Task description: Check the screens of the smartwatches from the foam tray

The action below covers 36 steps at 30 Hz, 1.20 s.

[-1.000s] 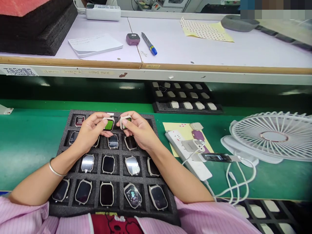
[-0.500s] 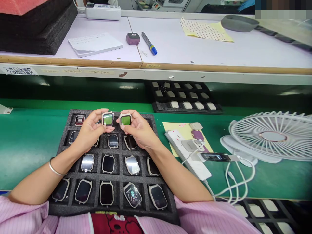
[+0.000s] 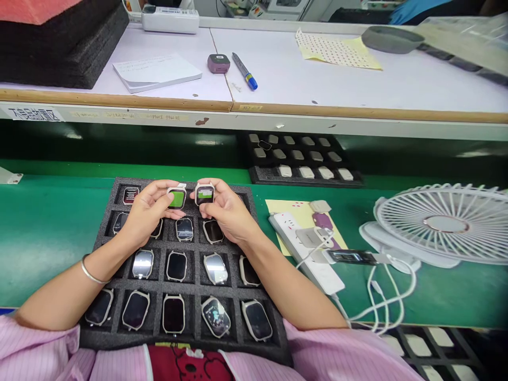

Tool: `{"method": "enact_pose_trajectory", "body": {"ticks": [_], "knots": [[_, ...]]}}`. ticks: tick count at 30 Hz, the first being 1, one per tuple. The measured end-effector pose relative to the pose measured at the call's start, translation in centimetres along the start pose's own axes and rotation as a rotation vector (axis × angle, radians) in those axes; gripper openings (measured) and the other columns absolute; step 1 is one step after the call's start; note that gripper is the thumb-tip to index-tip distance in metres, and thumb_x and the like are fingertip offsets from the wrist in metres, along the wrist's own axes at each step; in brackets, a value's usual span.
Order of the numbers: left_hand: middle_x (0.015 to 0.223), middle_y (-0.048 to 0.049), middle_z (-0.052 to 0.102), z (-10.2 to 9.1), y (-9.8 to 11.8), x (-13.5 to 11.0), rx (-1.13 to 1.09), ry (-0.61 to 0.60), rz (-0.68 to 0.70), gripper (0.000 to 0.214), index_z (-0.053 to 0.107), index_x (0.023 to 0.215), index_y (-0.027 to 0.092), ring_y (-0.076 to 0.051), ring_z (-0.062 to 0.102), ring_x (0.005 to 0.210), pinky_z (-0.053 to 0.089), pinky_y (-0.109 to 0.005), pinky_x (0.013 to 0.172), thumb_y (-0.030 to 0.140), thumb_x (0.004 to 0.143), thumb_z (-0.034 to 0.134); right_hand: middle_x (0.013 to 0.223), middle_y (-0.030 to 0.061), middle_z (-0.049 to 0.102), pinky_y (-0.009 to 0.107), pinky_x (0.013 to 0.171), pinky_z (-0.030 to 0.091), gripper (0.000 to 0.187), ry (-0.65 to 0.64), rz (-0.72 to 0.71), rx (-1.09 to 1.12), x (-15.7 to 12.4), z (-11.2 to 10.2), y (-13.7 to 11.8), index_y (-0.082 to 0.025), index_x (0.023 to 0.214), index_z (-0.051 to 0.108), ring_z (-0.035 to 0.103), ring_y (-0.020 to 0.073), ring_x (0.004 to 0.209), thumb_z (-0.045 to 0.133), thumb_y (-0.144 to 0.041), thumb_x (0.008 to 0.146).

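Observation:
My left hand [image 3: 153, 209] is closed on a smartwatch [image 3: 178, 199] without a strap, its screen lit green and the thumb lying on the glass. Beside it, my right hand [image 3: 226, 211] grips a second smartwatch [image 3: 205, 194] by its edges; its screen is partly green and partly dark. Both watches are held up over the far rows of a black foam tray [image 3: 194, 312]. Most of its compartments hold strapless smartwatches with dark or reflecting screens. One watch [image 3: 216, 317] near the front shows a lit watch face, and another [image 3: 130, 195] at the far left shows red and text.
Right of the tray lie a white power strip [image 3: 305, 254] with cables and a white fan [image 3: 444, 222]. Another foam tray [image 3: 305, 173] with pale pieces sits under the shelf. On the shelf [image 3: 278, 79] are a notepad [image 3: 159, 74], a marker [image 3: 245, 71] and black foam sheets [image 3: 59, 53].
The left thumb has moved onto its watch's screen, and that watch has tilted slightly. The right watch's screen has gone from mostly green to partly dark. Both hands stay in nearly the same place.

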<state>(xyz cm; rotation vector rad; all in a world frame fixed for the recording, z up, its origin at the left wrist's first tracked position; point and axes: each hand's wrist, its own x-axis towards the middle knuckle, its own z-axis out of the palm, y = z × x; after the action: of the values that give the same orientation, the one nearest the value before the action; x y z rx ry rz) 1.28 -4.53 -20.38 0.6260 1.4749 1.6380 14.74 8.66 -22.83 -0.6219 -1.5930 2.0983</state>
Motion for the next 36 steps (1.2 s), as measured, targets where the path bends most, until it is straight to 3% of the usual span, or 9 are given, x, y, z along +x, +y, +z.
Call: {"method": "enact_pose_trajectory", "body": {"ticks": [3,16,20,24,29,32,36], "knots": [[0.090,-0.0003,0.071,0.0,0.0,0.0,-0.004,0.007,-0.006,0.023,0.061,0.107,0.017,-0.013,0.075,0.062,0.064,-0.026,0.065,0.022,0.085,0.062,0.095,-0.0008,0.070,0.026,0.055,0.043,0.048,-0.002,0.018,-0.001,-0.1,0.1,-0.2,-0.025,0.113,0.052,0.056,0.0098,0.058,0.067,-0.016,0.068],[0.089,-0.0022,0.071,0.0,0.4,0.2,-0.058,0.046,-0.055,0.026,0.062,0.107,0.016,-0.016,0.074,0.060,0.063,-0.029,0.061,0.026,0.084,0.057,0.095,0.0010,0.074,0.025,0.055,0.044,0.039,-0.004,0.010,0.027,-0.1,0.0,-0.3,-0.023,0.110,0.056,0.062,0.0097,0.058,0.072,-0.025,0.074],[0.081,0.0014,0.068,0.0,0.1,0.3,0.043,0.051,0.001,0.025,0.062,0.105,0.017,-0.011,0.069,0.053,0.058,-0.023,0.054,0.030,0.083,0.064,0.083,-0.0005,0.074,0.023,0.048,0.040,0.032,-0.006,0.031,0.024,-0.2,0.1,-0.4,-0.022,0.101,0.058,0.058,0.0085,0.051,0.075,-0.037,0.078],[0.076,0.0040,0.064,-0.1,-0.2,0.3,0.141,0.038,0.092,0.028,0.062,0.099,0.017,-0.004,0.054,0.046,0.048,-0.017,0.045,0.026,0.076,0.073,0.082,0.0008,0.074,0.025,0.048,0.042,0.026,-0.009,0.083,0.098,0.0,0.1,-0.5,-0.021,0.101,0.059,0.061,0.0113,0.049,0.067,-0.036,0.081],[0.101,-0.0018,0.065,-0.5,-1.0,0.9,0.130,-0.024,0.119,0.047,0.056,0.111,0.019,-0.006,0.059,0.066,0.055,-0.019,0.060,0.016,0.068,0.075,0.082,0.0007,0.070,0.032,0.058,0.051,0.029,-0.022,0.127,0.173,0.3,0.0,-0.5,-0.019,0.103,0.059,0.069,0.0166,0.057,0.056,-0.024,0.074],[0.114,-0.0052,0.062,-1.0,-1.7,1.7,0.173,-0.102,0.116,0.055,0.050,0.119,0.021,-0.009,0.064,0.073,0.058,-0.026,0.071,0.015,0.069,0.072,0.085,-0.0020,0.067,0.032,0.062,0.052,0.046,-0.021,0.113,0.132,0.4,-0.2,-0.6,-0.023,0.112,0.054,0.068,0.0155,0.061,0.060,-0.017,0.068],[0.109,-0.0065,0.065,-1.4,-1.9,2.7,0.524,-0.152,0.169,0.047,0.051,0.121,0.019,-0.017,0.065,0.082,0.056,-0.039,0.083,0.020,0.078,0.068,0.101,-0.0009,0.063,0.033,0.070,0.054,0.063,-0.011,0.002,-0.086,0.5,-1.5,-0.7,-0.028,0.122,0.045,0.066,0.0136,0.067,0.070,-0.016,0.065]]}}
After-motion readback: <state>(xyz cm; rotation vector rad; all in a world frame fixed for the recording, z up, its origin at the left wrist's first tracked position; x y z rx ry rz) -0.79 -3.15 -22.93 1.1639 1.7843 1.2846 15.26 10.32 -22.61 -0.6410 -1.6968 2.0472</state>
